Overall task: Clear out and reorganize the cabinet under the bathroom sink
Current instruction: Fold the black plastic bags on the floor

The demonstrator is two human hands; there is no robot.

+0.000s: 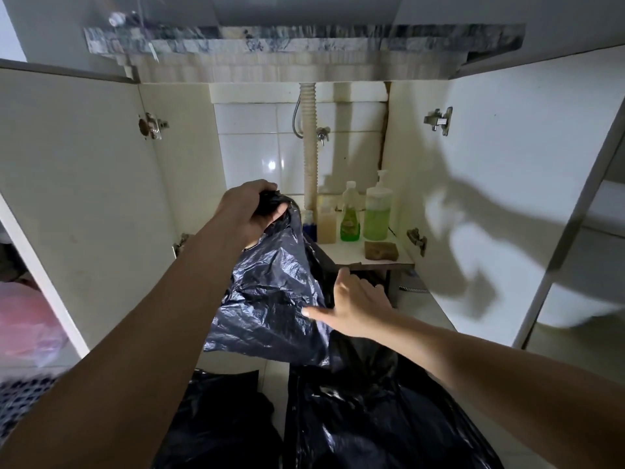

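Observation:
Both doors of the cabinet point(189, 157) under the sink stand open. My left hand point(252, 209) grips the bunched top of a black plastic bag point(270, 292) and holds it up in the cabinet opening. My right hand point(355, 304) is lower, fingers straight and spread, touching the bag's right side. On a small white shelf point(351, 252) at the back right stand a green pump bottle point(377, 211), a smaller green bottle point(350, 214), a bottle of brownish liquid point(327, 223) and a blue item point(309, 225), with a brown sponge point(381, 249) in front.
A ribbed white drain pipe point(310, 147) and a wall valve point(323, 134) run down the tiled back. Two more black bags lie on the floor: one point(223, 424) to the left and one point(378, 411) beneath my right arm. A pink bag point(27, 316) sits far left. White shelves point(602, 211) stand right.

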